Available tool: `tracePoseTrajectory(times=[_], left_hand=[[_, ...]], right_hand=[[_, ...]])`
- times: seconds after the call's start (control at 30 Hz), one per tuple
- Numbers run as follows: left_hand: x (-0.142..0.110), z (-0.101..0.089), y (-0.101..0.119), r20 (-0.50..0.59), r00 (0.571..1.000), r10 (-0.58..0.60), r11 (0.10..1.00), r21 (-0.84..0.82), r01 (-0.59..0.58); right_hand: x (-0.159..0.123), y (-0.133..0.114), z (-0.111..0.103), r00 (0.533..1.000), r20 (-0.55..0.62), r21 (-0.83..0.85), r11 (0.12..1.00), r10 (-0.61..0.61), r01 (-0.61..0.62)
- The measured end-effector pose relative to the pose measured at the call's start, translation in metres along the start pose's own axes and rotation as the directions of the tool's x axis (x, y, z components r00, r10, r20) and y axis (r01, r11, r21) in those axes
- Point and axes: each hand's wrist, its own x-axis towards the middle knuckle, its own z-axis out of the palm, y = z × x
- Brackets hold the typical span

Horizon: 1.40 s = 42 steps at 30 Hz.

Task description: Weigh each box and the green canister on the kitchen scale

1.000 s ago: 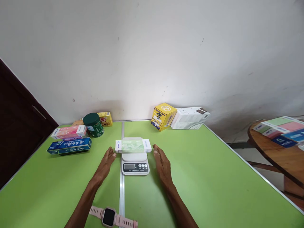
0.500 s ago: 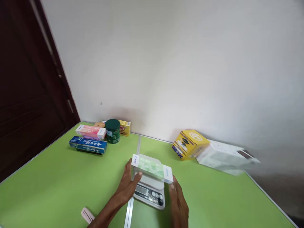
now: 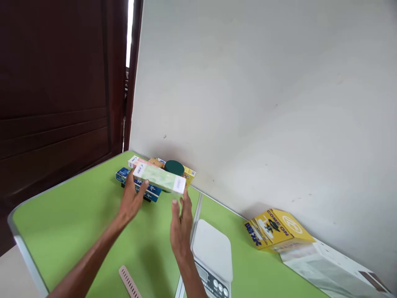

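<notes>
A long white box with a green printed middle [image 3: 159, 177] is held in the air above the left part of the table, slightly tilted down to the right. My left hand [image 3: 132, 200] grips its left end, thumb on the near side. My right hand [image 3: 180, 219] is at the other end, fingertips against the corner and thumb just below. Behind and under the box lie a blue carton [image 3: 123, 174], a pink-and-white box [image 3: 133, 160] and a tin with a dark green lid [image 3: 174, 167], all partly hidden. A white kitchen scale [image 3: 214, 248] stands right of my right hand, its platform bare.
A yellow carton [image 3: 276, 229] and a long white box [image 3: 338, 265] lie along the wall at the right. A pale pink strap [image 3: 128, 281] is at the near edge. A metal seam [image 3: 197, 207] crosses the green table [image 3: 93, 215]. A dark door [image 3: 56, 82] stands left.
Both hands have lifted the green-and-white box off the scale and carried it left, over the group of packages. My view has turned left.
</notes>
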Motion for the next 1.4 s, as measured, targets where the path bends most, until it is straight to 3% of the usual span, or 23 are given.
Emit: tracePoseTrajectory(times=[0.17,0.3,0.5,0.63,0.7,0.77,0.87,0.97,1.03,1.13,1.23,1.4], left_hand=[[0.092,-0.031,-0.017,-0.083,0.995,0.047,0.966,0.256,-0.024],[0.12,-0.031,-0.038,-0.027,0.999,0.017,0.906,0.423,-0.004],[0.13,-0.026,-0.058,0.013,1.0,-0.016,0.888,0.46,0.009],[0.132,-0.031,-0.051,0.007,0.999,-0.054,0.889,0.455,0.045],[0.125,-0.032,-0.043,-0.05,0.999,0.008,0.881,0.474,0.017],[0.11,-0.028,-0.033,-0.084,0.986,0.146,0.862,0.5,-0.085],[0.077,-0.011,-0.014,0.012,0.931,0.364,0.807,0.495,-0.321],[0.037,0.023,0.003,0.179,0.851,0.493,0.752,0.404,-0.52],[0.01,0.054,0.01,0.285,0.791,0.542,0.723,0.321,-0.611],[-0.023,0.109,0.017,0.425,0.716,0.554,0.715,0.196,-0.671],[-0.048,0.171,0.026,0.573,0.644,0.507,0.75,0.076,-0.657],[-0.072,0.288,0.048,0.803,0.505,0.316,0.858,-0.015,-0.513]], right_hand=[[0.063,-0.011,0.069,0.992,0.116,0.009,0.999,-0.04,0.039],[0.081,0.01,0.098,0.991,0.134,-0.073,0.997,0.016,-0.006],[0.084,0.023,0.109,0.989,0.146,-0.117,0.993,0.007,0.01],[0.067,0.019,0.093,0.988,0.149,-0.144,0.988,-0.028,0.049],[0.048,0.022,0.07,0.986,0.132,-0.156,0.981,-0.098,0.119],[0.027,0.029,0.033,0.978,0.077,-0.184,0.961,-0.194,0.205],[-0.001,0.051,-0.05,0.947,-0.115,-0.296,0.921,-0.3,0.255],[-0.02,0.088,-0.153,0.89,-0.371,-0.411,0.906,-0.266,0.1],[-0.031,0.118,-0.218,0.814,-0.542,-0.421,0.906,-0.208,-0.049],[-0.041,0.162,-0.286,0.707,-0.704,-0.31,0.925,-0.067,-0.22],[-0.035,0.194,-0.312,0.664,-0.744,-0.144,0.956,0.066,-0.257],[0.014,0.218,-0.312,0.645,-0.758,-0.041,0.98,0.098,-0.196]])
